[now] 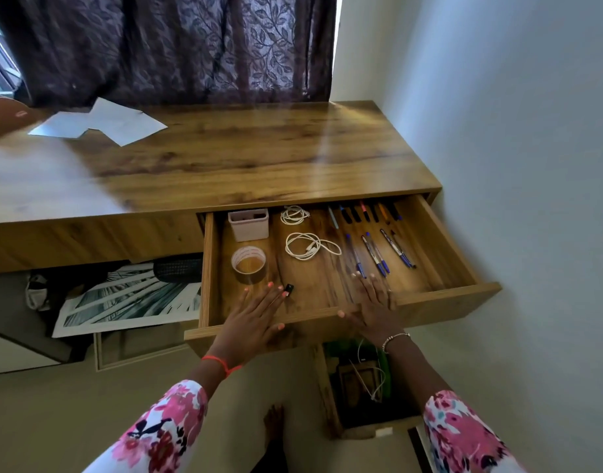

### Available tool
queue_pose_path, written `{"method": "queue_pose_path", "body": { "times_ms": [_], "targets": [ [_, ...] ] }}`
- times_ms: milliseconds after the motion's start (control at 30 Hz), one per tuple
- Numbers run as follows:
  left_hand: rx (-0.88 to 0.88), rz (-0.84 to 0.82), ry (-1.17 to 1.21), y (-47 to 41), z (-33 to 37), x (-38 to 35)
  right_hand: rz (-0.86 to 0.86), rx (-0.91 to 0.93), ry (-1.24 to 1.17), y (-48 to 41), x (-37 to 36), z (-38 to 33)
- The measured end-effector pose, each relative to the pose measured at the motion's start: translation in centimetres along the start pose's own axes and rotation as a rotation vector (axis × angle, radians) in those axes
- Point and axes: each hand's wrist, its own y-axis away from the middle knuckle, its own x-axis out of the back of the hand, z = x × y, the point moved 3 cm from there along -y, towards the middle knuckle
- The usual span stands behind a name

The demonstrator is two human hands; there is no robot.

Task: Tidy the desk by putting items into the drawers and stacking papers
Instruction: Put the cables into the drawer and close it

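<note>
Wooden desk [245, 155]; two loose papers [102, 122] on top

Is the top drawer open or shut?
Open. The drawer is pulled out, showing pens and cables inside; left hand and right hand rest on its front edge.

Open across most of the desk top [259, 155], save papers [102, 124] at the far left. In the drawer [450, 242], bare floor by the right wall and mid-front; elsewhere blocked by tape roll [247, 255], pink box [248, 225], cables [312, 249], pens [371, 251].
</note>
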Motion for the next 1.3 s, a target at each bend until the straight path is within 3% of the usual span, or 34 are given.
{"method": "queue_pose_path", "body": {
  "times_ms": [500, 767, 1000, 1300],
  "targets": [
    [-0.019, 0.059, -0.041, -11.2, -9.0, -0.1, 0.001, 0.038, 0.133, -14.1, 2.4, -1.6],
    [-0.038, 0.117, -0.04, -15.1, -12.3, -0.6, 0.139, 0.048, 0.232, -19.6, 2.3, -1.1],
    [0.02, 0.053, -0.116, -18.2, -14.6, -0.5, 0.163, 0.015, 0.371, -23.6, 3.2, -1.7],
    [0.1, -0.02, -0.137, -21.3, -17.3, -0.1, 0.18, 0.331, 0.567, -28.7, 5.5, -2.3]
  ]
}}
